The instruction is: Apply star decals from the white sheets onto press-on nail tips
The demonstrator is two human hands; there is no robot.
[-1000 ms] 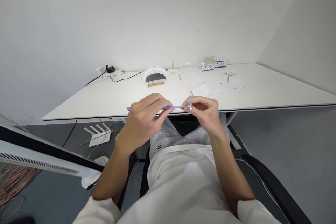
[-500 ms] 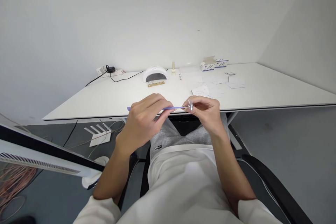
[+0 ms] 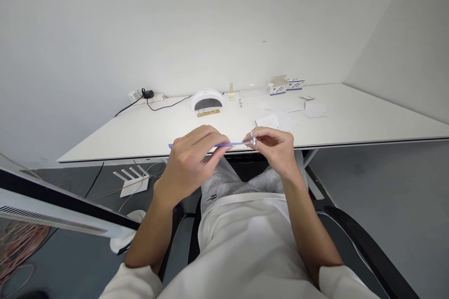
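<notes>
With your left hand (image 3: pixel 187 161) pinching the purple stick (image 3: pixel 236 143) and your right hand (image 3: pixel 278 152) gripping the small clear piece (image 3: pixel 253 139), both just below frame centre, a slight wobble could make the stick's tip slip or knock that piece loose.

A plain white wall (image 3: pixel 196 23), bearing a small dark mark (image 3: pixel 264 41), runs along the far edge of the white tabletop (image 3: pixel 368 114). A second wall (image 3: pixel 414 56) meets it near the tabletop's far right corner. A dark band trims the near edge. Below spreads a grey floor (image 3: pixel 379 182); a dark chair (image 3: pixel 178 247) with a curved black armrest (image 3: pixel 375 253) stands at the near edge. Light is brightest mid-tabletop, the upper walls greyer.
</notes>
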